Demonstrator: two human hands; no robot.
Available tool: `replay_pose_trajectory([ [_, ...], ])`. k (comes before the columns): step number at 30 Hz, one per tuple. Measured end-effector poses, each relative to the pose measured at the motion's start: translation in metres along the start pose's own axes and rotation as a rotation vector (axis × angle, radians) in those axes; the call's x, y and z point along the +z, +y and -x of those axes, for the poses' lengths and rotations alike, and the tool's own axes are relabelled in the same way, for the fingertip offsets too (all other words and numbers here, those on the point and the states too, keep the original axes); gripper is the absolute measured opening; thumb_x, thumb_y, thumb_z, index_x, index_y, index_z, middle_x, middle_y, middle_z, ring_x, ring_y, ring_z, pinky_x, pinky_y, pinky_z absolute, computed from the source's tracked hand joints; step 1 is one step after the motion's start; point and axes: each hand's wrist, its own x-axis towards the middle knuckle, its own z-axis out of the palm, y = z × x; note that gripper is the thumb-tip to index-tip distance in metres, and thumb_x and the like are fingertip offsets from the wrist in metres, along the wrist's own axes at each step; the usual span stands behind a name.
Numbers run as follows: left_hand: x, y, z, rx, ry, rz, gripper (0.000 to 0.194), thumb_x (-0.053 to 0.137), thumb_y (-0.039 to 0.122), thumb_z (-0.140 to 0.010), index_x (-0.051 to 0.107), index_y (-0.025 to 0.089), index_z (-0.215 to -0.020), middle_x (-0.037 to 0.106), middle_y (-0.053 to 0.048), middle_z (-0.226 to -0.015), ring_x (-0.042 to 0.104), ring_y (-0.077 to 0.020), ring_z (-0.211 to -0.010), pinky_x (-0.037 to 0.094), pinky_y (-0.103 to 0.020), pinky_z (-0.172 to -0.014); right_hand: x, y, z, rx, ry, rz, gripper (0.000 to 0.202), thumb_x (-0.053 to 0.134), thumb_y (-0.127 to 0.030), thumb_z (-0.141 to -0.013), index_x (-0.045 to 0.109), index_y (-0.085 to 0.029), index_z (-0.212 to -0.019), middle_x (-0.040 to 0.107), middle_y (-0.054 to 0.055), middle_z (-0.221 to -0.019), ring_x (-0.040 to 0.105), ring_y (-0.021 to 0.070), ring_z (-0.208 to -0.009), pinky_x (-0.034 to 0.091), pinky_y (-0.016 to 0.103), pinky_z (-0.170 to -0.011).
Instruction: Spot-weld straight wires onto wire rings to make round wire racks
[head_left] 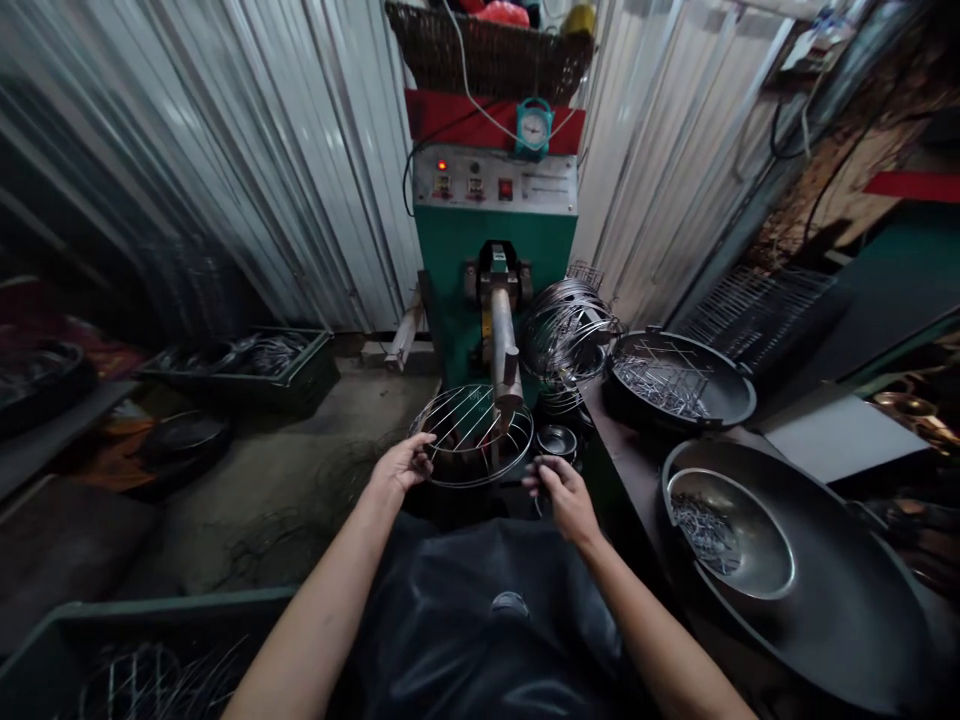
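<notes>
1. Nearest, at lower left, a green crate (180, 604) is cut off by the frame's edge; its contents are dim.
2. The left hand (397, 465) pinches a round wire rack (472, 432) at its left rim. The right hand (561, 492), apart from the left, curls just beside the right rim; whether its fingers hold anything cannot be told.
3. The rack lies at the end of a metal arm (504, 335), which hides part of its far right side. Being round, it shows no clear long axis; its bars slant from near left to far right.
4. Behind stands a green machine (448, 260); the wicker basket (480, 52) above is cut off.
</notes>
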Motion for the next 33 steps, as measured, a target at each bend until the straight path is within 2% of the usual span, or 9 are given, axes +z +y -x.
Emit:
replay_pose_trajectory([
  [2, 0.002, -0.005, 0.005, 0.023, -0.012, 0.003, 0.034, 0.071, 0.014, -0.043, 0.040, 0.018, -0.055, 0.034, 0.009, -0.043, 0.031, -0.0035, -0.034, 0.027, -0.018, -0.035, 0.020, -0.006, -0.016, -0.053, -0.051, 0.038, 0.027, 0.058, -0.040, -0.073, 0.058, -0.017, -0.086, 0.065, 0.004, -0.077, 0.062, 0.0143, -0.063, 0.047, 0.024, -0.052],
  [4, 0.002, -0.008, 0.011, 0.075, -0.032, 0.017, 0.035, 0.071, 0.016, -0.043, 0.039, 0.018, -0.057, 0.032, 0.010, -0.043, 0.028, -0.0024, -0.034, 0.021, -0.016, -0.034, 0.032, -0.005, -0.026, -0.062, -0.096, 0.133, 0.022, 0.057, -0.036, -0.073, 0.059, -0.017, -0.082, 0.064, 0.002, -0.071, 0.061, 0.0137, -0.057, 0.044, 0.023, -0.047],
  [8, 0.003, -0.011, 0.020, 0.240, -0.063, 0.038, 0.037, 0.072, 0.018, -0.041, 0.042, 0.018, -0.063, 0.038, 0.010, -0.048, 0.029, -0.0014, -0.037, 0.019, -0.016, -0.037, 0.036, 0.002, -0.029, -0.050, -0.115, 0.313, 0.012, 0.054, -0.029, -0.073, 0.059, -0.018, -0.077, 0.061, -0.002, -0.061, 0.058, 0.0123, -0.047, 0.040, 0.022, -0.043],
  [10, 0.005, -0.012, 0.023, 0.274, -0.059, 0.028, 0.038, 0.072, 0.019, -0.041, 0.043, 0.018, -0.066, 0.040, 0.010, -0.050, 0.029, -0.0014, -0.038, 0.019, -0.016, -0.038, 0.034, 0.003, -0.029, -0.058, -0.102, 0.346, 0.011, 0.053, -0.028, -0.074, 0.059, -0.019, -0.076, 0.060, -0.002, -0.058, 0.057, 0.0124, -0.046, 0.040, 0.022, -0.043],
  [17, 0.012, -0.014, 0.027, 0.251, -0.016, 0.063, 0.040, 0.072, 0.018, -0.039, 0.044, 0.018, -0.068, 0.039, 0.011, -0.052, 0.029, -0.0016, -0.041, 0.018, -0.016, -0.039, 0.032, 0.006, -0.031, -0.083, -0.060, 0.354, 0.013, 0.051, -0.029, -0.077, 0.059, -0.019, -0.079, 0.059, -0.002, -0.056, 0.060, 0.0144, -0.051, 0.042, 0.022, -0.044],
  [22, 0.014, -0.013, 0.028, 0.246, 0.007, 0.064, 0.039, 0.072, 0.020, -0.038, 0.046, 0.017, -0.067, 0.043, 0.009, -0.053, 0.029, -0.0015, -0.041, 0.018, -0.016, -0.039, 0.030, 0.008, -0.031, -0.085, -0.055, 0.326, 0.013, 0.051, -0.030, -0.077, 0.058, -0.019, -0.080, 0.059, -0.002, -0.058, 0.061, 0.0145, -0.052, 0.042, 0.022, -0.046],
  [33, 0.020, -0.009, 0.017, 0.209, 0.044, 0.083, 0.039, 0.072, 0.019, -0.033, 0.046, 0.016, -0.062, 0.041, 0.009, -0.050, 0.027, -0.0015, -0.040, 0.016, -0.017, -0.038, 0.035, 0.001, -0.040, -0.054, -0.043, 0.266, 0.014, 0.052, -0.031, -0.075, 0.056, -0.018, -0.079, 0.057, -0.003, -0.055, 0.058, 0.0139, -0.050, 0.043, 0.024, -0.049],
])
